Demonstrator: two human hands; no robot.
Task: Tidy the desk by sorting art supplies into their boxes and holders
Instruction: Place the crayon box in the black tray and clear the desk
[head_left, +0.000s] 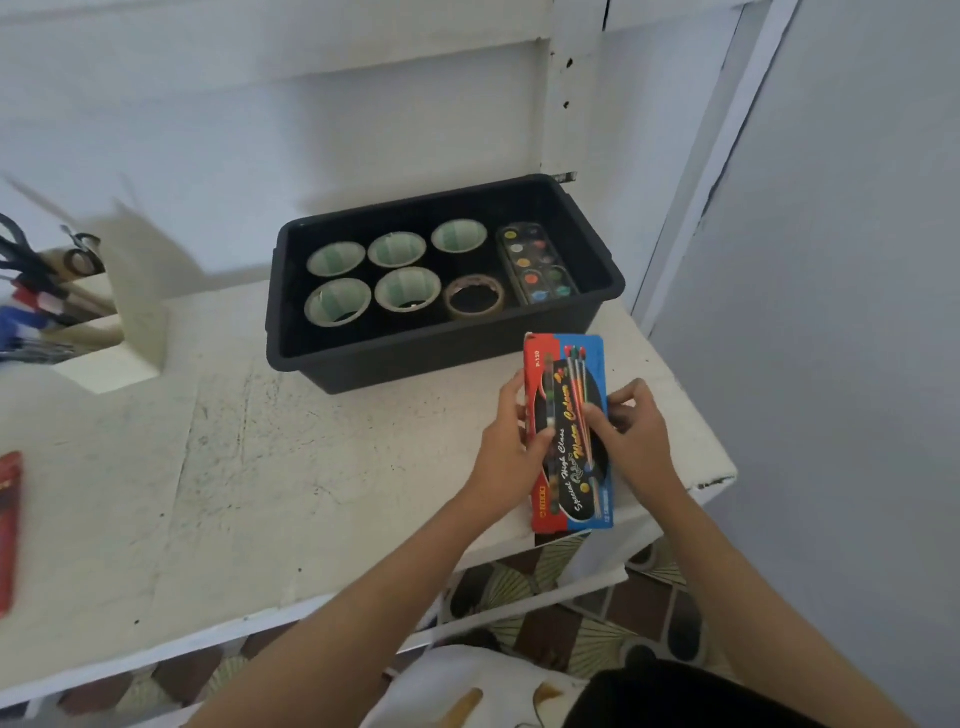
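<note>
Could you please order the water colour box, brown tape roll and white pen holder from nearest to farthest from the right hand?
1. Water colour box: held by the right hand.
2. Brown tape roll: in the black bin.
3. White pen holder: far left.

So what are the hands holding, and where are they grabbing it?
Both hold the red-and-blue watercolour box: the left hand grips its left long edge, the right hand its right long edge, midway.

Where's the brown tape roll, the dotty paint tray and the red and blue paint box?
Brown tape roll (472, 313): head view, near rim.
Dotty paint tray (537, 265): head view, its middle.
Red and blue cardboard paint box (569, 467): head view, printed front.
</note>
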